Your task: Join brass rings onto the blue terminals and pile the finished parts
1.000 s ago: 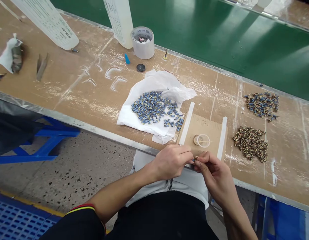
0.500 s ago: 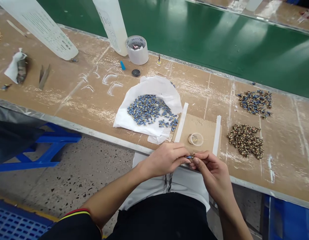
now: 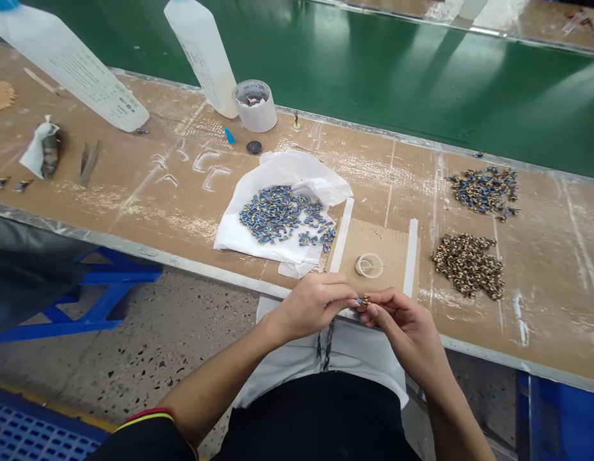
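Note:
My left hand [image 3: 313, 304] and my right hand [image 3: 400, 320] meet at the near edge of the bench, fingertips pinched together on one small blue part [image 3: 361, 300]. Just beyond them a small clear cap [image 3: 369, 265] sits on a cardboard pad [image 3: 374, 246] edged with white tape. A pile of small blue parts [image 3: 285, 214] lies on white paper [image 3: 278, 173] to the left of the pad. To the right lie a brown-and-black pile [image 3: 467, 266] and, farther back, a mixed blue pile [image 3: 484, 190].
Two white plastic bottles [image 3: 203, 54] [image 3: 71, 67] lean at the back left beside a tape roll [image 3: 255, 105]. Tweezers [image 3: 88, 163] and a crumpled wrapper [image 3: 42, 150] lie at the far left. A green conveyor belt [image 3: 422, 70] runs behind the bench.
The view has tilted and shifted a little, so the bench sits lower in frame. Both hands stay pinched together on the small part at the bench edge.

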The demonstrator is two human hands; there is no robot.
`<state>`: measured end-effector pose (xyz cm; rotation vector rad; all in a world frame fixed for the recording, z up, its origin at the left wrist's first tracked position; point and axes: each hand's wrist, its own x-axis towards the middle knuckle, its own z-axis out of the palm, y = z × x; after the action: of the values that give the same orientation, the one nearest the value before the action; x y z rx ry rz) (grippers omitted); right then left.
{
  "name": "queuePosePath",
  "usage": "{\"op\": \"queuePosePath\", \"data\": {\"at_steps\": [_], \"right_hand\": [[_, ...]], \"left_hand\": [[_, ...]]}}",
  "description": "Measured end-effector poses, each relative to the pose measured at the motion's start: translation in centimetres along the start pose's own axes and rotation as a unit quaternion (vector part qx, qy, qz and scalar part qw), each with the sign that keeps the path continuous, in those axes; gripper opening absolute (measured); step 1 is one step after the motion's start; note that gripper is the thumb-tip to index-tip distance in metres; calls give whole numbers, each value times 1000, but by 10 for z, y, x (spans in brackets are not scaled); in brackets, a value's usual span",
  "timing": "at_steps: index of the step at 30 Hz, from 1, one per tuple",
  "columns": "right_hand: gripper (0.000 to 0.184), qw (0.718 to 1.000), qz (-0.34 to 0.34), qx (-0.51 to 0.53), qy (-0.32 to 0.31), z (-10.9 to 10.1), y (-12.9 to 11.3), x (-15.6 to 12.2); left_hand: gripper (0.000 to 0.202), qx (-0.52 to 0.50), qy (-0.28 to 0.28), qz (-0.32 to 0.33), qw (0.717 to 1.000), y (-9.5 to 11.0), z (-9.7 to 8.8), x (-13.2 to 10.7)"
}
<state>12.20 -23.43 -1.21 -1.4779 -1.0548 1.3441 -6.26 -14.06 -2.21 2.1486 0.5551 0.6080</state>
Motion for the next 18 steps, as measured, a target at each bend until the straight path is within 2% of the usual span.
{"op": "queuePosePath", "data": {"at_steps": [13,18], "right_hand": [[19,989,-62,-131,30,10,10,-1],[18,985,-74,-152,35,12,9,-1]], "left_hand": [[26,128,12,23,991,2,14,-1],[27,176,11,17,984,5,19,-4]]}}
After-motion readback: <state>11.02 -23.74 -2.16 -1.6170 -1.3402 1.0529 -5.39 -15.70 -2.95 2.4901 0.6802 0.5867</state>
